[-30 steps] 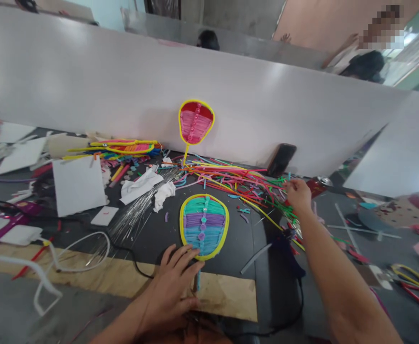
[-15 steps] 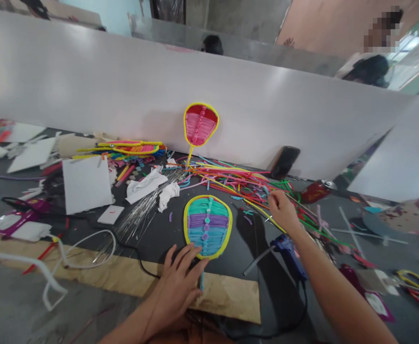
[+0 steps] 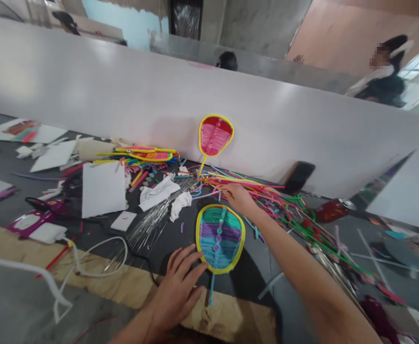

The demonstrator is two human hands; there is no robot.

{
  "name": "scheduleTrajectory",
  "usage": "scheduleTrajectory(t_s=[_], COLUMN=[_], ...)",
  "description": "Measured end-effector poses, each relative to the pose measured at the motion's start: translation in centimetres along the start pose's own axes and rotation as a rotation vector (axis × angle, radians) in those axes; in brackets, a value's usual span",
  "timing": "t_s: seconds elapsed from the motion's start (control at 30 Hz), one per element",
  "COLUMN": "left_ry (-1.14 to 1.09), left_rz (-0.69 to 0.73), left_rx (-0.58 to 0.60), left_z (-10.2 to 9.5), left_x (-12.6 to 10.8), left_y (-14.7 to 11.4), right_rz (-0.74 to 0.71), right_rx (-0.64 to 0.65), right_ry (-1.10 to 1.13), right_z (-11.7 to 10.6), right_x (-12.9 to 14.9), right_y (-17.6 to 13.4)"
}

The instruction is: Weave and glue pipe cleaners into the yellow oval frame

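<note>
A fan-shaped piece of green, purple and blue pipe cleaners with a yellow rim and a row of beads lies on the dark table. Its blue stem points toward me. My left hand rests at its lower left edge, fingers spread and flat. Over the heap of coloured pipe cleaners my right hand has its fingertips pinched together beside a pink strand; what they hold, if anything, is too small to make out. A similar pink and red fan leans upright against the white partition.
A phone leans on the partition, with a red can to its right. At left lie crumpled tissue, thin wires, a white card, a purple glue gun and a white cable. People are beyond the partition.
My right hand has moved left across the pipe cleaner heap, to above the blue-green fan. My left hand stays by the fan's lower edge. The camera view has shifted slightly.
</note>
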State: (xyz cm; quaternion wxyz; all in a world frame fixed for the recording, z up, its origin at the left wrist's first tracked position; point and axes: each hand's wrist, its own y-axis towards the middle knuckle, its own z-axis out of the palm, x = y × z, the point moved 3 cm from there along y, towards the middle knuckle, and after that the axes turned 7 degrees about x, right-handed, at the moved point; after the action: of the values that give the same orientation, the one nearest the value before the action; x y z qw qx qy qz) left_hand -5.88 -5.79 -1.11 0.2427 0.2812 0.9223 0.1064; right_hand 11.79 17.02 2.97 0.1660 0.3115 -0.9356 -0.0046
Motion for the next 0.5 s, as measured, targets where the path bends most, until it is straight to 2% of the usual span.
scheduleTrajectory(t_s=[0.1,0.23,0.33,0.5], left_ry=[-0.042,-0.067,-0.063,-0.030], left_rz=[-0.014,0.001,0.028,0.070], left_rx=[-0.049,-0.099,-0.150,-0.261], left_z=[-0.1,-0.3,-0.2,0.3], left_x=[0.2,0.4,0.9,1.7], left_y=[-0.2,-0.2,-0.2,-0.1], right_rz=[0.010,0.078,0.153,0.263], right_rx=[0.053,0.167,0.254,0.332], right_ry=[-0.057,-0.151,-0.211,-0.271], right_z=[0.9,2.3,3.4,5.0], right_x=[1.2,1.1,0.2,-1.4], right_y=[5.0,10.3,12.7,14.3])
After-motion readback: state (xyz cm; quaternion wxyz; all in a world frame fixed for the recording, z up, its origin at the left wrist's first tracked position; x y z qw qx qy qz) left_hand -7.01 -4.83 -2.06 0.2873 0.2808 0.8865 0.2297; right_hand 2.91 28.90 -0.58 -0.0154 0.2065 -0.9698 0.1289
